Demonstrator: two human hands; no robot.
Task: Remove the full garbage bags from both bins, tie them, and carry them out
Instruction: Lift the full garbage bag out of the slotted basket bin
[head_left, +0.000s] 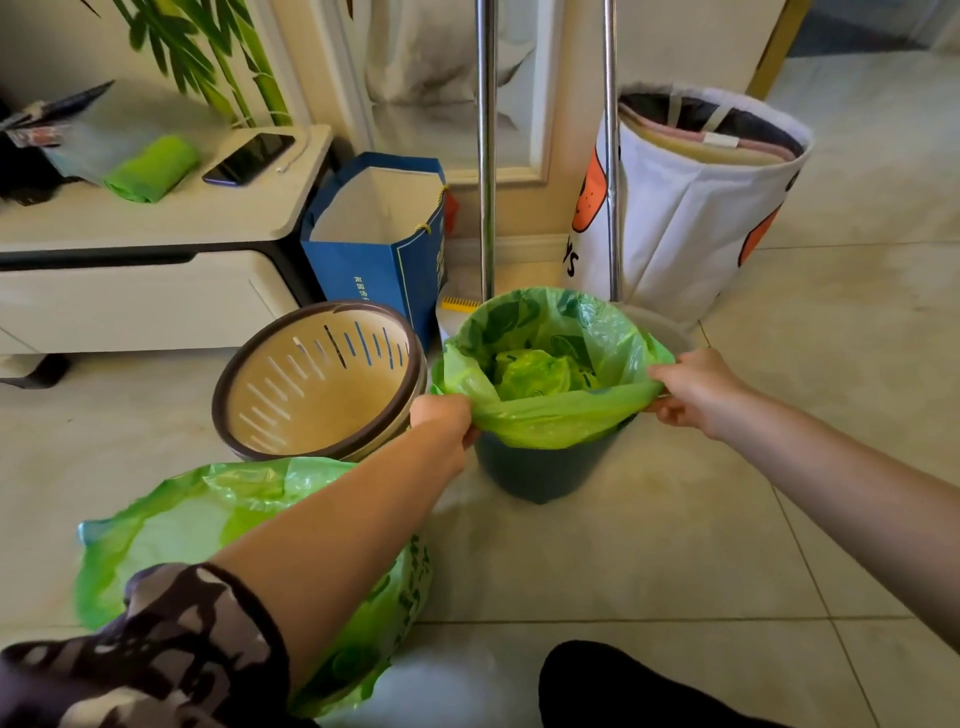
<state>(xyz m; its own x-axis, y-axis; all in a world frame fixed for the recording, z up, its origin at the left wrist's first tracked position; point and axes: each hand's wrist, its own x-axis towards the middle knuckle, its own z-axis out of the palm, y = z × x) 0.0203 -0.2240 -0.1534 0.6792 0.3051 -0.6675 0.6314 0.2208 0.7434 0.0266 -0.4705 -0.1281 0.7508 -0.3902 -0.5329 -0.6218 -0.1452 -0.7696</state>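
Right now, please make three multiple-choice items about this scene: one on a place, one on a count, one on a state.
1. Where does the removed green bag lie?
A. On the floor in front of the beige bin
B. On the white cabinet
C. Inside the blue paper bag

2. How many metal poles stand behind the dark bin?
A. One
B. Two
C. Four

3. What is the state of the beige bin?
A. Lined with a bag
B. Closed by a lid
C. Tilted, with no bag

Answers:
1 A, it lies on the tiles under the left forearm.
2 B, one pole and another show, behind the dark bin whose bag the left hand and right hand grip.
3 C, its slotted wall is bare.
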